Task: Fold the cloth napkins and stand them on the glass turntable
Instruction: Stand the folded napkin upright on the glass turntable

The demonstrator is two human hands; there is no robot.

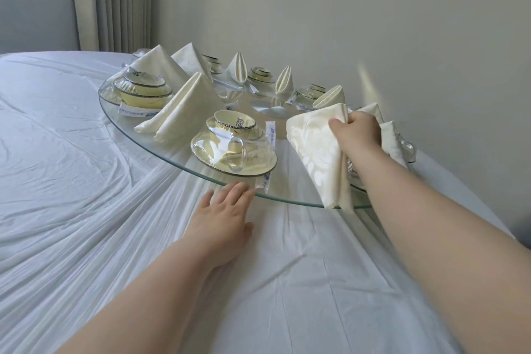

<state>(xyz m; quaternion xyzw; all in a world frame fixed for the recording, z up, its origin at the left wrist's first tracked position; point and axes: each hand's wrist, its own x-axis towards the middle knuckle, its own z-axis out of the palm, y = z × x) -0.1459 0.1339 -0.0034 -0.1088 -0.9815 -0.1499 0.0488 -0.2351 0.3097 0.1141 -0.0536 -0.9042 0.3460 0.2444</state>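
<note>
A round glass turntable (184,162) sits on a table with a white cloth. My right hand (355,131) grips the top of a cream patterned napkin (319,149), folded into a tall shape, and holds it over the turntable's near right edge. My left hand (227,211) lies flat, fingers apart, with its fingertips at the near rim of the glass. Several folded cream napkins stand around the turntable, such as a large one (184,108) at the left and a pointed one (238,67) at the back.
Shrink-wrapped sets of cream dishes stand between the napkins: one (232,146) just beyond my left hand, another (142,89) at the far left. A wrapped chopstick packet (270,135) lies beside the near set. A white wall (373,23) rises close behind the turntable.
</note>
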